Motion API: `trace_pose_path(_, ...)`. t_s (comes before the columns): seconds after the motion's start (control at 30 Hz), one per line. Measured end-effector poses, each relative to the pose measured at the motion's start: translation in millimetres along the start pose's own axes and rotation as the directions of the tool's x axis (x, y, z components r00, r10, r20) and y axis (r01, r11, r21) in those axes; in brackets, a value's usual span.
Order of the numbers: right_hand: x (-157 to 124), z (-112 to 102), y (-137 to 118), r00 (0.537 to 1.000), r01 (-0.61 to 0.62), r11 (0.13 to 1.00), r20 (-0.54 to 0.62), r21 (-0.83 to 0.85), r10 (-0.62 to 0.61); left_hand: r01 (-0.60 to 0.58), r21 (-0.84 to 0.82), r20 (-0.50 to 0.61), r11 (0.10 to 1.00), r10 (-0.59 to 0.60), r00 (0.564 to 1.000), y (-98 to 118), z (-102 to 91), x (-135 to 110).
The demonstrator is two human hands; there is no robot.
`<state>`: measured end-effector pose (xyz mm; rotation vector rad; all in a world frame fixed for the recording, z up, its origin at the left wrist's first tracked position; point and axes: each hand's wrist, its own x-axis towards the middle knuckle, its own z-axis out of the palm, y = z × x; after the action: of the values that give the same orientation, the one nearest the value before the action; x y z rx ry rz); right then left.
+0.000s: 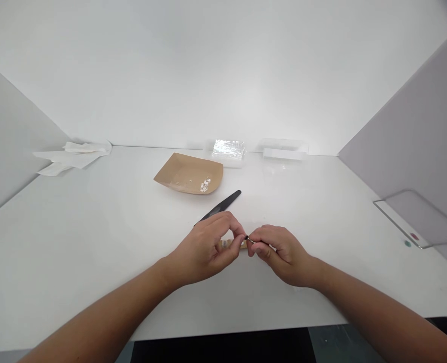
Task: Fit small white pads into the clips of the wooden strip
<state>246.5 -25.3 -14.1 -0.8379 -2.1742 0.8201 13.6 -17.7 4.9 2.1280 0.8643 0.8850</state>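
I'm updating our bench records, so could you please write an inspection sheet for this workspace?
Surface: white table.
Job's things: small dark-ended piece between the hands; tan strip, partly hidden by them.
Clutter: paper tray holding white bits; black blade-shaped tool; crumpled tissues; clear plastic packs.
Hands: left hand and right hand, fingers of both pinching the small dark-ended piece.
Cables: nothing seen.
Surroundings: pale walls; wire frame at the picture's right.

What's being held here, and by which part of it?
A tiny item, too small to identify: left hand at its dark end, right hand at the other.
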Motion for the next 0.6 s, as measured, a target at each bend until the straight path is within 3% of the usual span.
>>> trace_pose_path(0.33, -0.1, 2.3, 2.4, 0.996, 0.087, 0.991, 0.001, -0.099, -0.088, 0.039, -0.035, 0.027, 0.999, -0.038, 0.999, 1.2, 1.3, 0.2)
trace_pose_path(0.43, -0.6, 2.6, 4.6, 0.995, 0.099, 0.988, -0.007, -0.121, -0.101, 0.145, -0.138, 0.087, 0.98, -0.134, 0.987, 3.5, 0.6, -0.9)
trace_pose_path(0.6, -1.0, 1.0, 5.6, 0.988, 0.15, 0.977, -0.024, -0.149, -0.156, 0.371, -0.338, 0.218, 0.865, -0.311, 0.925, 8.2, -1.1, -0.6)
